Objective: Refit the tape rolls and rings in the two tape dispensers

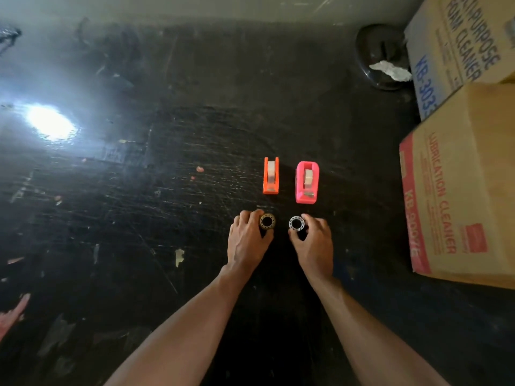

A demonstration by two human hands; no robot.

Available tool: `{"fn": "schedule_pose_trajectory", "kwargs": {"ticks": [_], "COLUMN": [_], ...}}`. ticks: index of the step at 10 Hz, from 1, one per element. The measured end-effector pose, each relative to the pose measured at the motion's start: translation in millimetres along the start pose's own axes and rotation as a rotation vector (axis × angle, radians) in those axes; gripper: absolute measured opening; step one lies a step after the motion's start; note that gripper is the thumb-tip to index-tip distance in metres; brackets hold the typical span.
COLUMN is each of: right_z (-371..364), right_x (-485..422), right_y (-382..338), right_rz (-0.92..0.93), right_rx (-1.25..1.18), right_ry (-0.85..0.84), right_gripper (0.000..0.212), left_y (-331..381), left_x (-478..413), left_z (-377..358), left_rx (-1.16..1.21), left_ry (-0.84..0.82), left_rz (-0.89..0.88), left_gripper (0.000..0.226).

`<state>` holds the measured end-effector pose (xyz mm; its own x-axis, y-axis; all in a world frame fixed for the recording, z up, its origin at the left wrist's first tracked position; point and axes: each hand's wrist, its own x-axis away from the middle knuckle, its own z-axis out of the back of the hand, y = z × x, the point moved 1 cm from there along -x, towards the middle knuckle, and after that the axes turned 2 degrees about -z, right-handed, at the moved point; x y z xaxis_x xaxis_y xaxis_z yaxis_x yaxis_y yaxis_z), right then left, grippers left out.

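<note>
So both hands are down on the scratched black floor (167, 218), each curled round a small ring: the left hand (246, 240) grips the brownish ring (267, 221), the right hand (315, 242) grips the whitish ring (296, 223). Just past them stand the two dispensers side by side, the orange one (271, 176) on the left and the pink one (306, 182) on the right, each with what looks like a tape roll seated inside. Cardboard boxes (459, 176) sit off to the right.

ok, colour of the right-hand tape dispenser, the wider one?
Pink: the wide plastic tape dispenser, beside the narrower orange tape dispenser. Head view shows it clearly.
</note>
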<state>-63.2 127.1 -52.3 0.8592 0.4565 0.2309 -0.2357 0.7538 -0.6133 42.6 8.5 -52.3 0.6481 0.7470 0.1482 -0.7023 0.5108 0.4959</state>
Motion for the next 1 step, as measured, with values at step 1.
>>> {"fn": "schedule_pose_trajectory", "kwargs": {"ticks": [1], "right_z": [5.0], "right_x": [4.7], "right_y": [-2.6], "right_rz": [-0.032], "right_rx": [-0.023], "right_ry": [-0.044], "right_gripper": [0.072], "left_y": [1.0], "left_x": [3.4], "left_z": [4.0], "left_rx": [0.003], "left_ry": [-0.004], "left_rz": [0.013], "left_gripper": [0.062]}}
